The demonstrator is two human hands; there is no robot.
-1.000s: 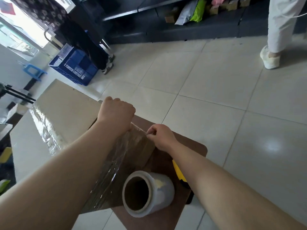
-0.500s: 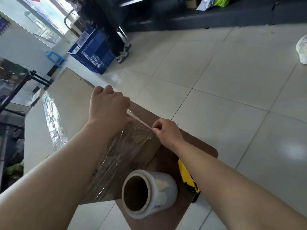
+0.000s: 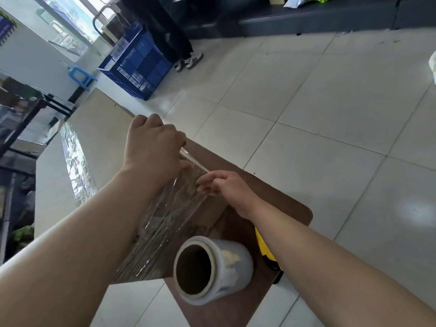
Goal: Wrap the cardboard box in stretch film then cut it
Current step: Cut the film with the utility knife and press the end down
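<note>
the left hand is curled into a fist over the far edge of the stretch film, gripping it where the film bunches into a thin strand; its fingertips are tucked out of sight under the knuckles. the right hand pinches the same strand just beside it, its fingertips blurred behind the clear sheet. the sheet spreads down between the forearms to just beside the roll, whose hollow core faces the camera on a brown board; where the film leaves the roll is hard to make out. the cardboard box lies to the left with a shiny band of film across it, its near end hidden by the left forearm. a yellow cutter lies on the board, mostly covered by the right forearm
</note>
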